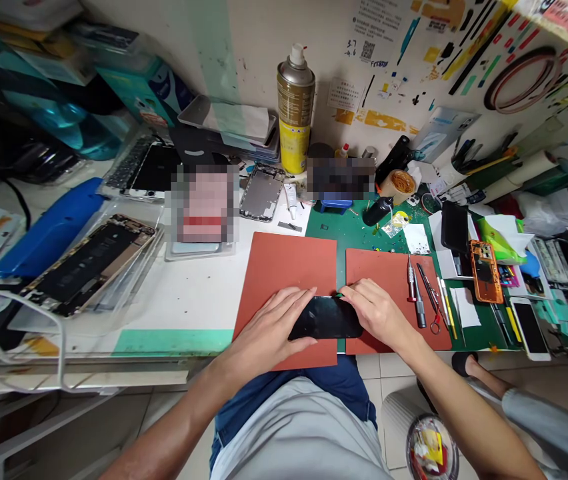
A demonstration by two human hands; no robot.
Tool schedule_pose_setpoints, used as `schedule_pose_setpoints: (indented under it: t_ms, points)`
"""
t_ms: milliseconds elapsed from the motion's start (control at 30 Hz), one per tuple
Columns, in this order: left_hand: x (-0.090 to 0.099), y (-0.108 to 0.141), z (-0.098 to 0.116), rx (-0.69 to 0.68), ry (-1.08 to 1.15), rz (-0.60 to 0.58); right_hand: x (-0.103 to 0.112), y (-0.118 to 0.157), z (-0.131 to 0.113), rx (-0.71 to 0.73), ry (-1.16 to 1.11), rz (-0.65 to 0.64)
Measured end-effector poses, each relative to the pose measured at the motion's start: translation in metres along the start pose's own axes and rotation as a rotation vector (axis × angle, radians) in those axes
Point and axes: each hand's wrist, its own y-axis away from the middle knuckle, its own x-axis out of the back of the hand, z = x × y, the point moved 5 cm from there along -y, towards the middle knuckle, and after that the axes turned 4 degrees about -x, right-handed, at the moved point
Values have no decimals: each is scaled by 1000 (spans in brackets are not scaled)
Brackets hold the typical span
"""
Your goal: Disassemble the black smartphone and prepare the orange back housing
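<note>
Since both hands are on it, the phone is listed first: one, black, glossy, set lengthwise over the gap between a left mat and a right mat; whether flat down or slightly raised, cannot tell.

Left hand: clamped on the phone's left end, fingers along the far edge, thumb at the near edge.

Right hand: at the phone's far right corner, fingers together on a small green piece; its full form is hidden.

Handling, by judgement: light, stiff, slippery on the face; glass likely fragile, averse to bending. Best held by the long edges near one end, with little pressure on the middle.

Right of the phone: one screwdriver; farther right, one orange shell and one white phone.

Left of the phone: bare white surface; beyond that, one opened phone, internals exposed.

Behind the phone, well apart: one spray can, upright, yellow below.
</note>
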Motion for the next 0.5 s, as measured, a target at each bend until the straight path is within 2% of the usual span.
schedule_pose_setpoints:
  t_ms: [267, 500]
  points:
    - [-1, 1, -3, -8, 20, 23, 9, 6, 2, -9, 23, -4]
    - [-2, 1, -3, -14, 29, 29, 9, -3, 10, -71, -46, -60]
